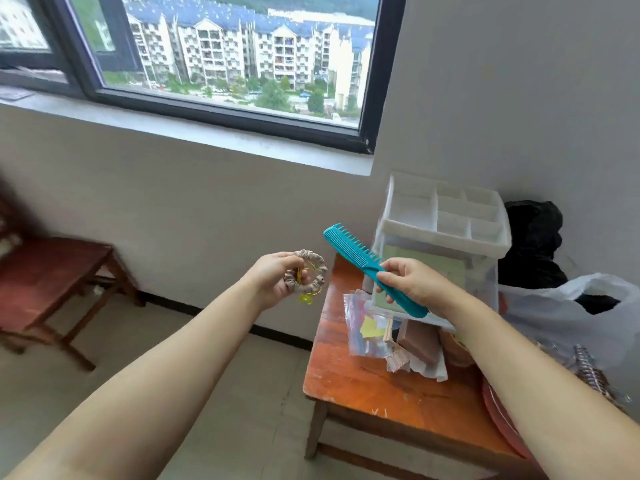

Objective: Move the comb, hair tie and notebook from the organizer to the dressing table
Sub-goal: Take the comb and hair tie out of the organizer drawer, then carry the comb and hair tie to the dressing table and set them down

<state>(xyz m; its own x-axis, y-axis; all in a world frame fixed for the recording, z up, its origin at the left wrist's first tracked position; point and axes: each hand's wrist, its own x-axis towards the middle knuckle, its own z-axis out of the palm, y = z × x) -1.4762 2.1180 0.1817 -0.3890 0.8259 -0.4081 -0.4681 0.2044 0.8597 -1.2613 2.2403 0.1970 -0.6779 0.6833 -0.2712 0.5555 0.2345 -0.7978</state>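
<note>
1. The left hand [273,278] has its grip closed on the hair tie [309,276], held in the air.
2. The right hand [412,284] has its grip clamped on the teal comb [367,263], in front of the white organizer [446,220] on the orange bench [363,386].

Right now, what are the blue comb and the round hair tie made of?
The comb in the right hand looks like hard plastic: one smooth teal piece with stiff moulded teeth. The hair tie in the left hand looks like soft fabric, beige and crinkled into gathers, probably over elastic, with a thin yellow band looped through.
</note>
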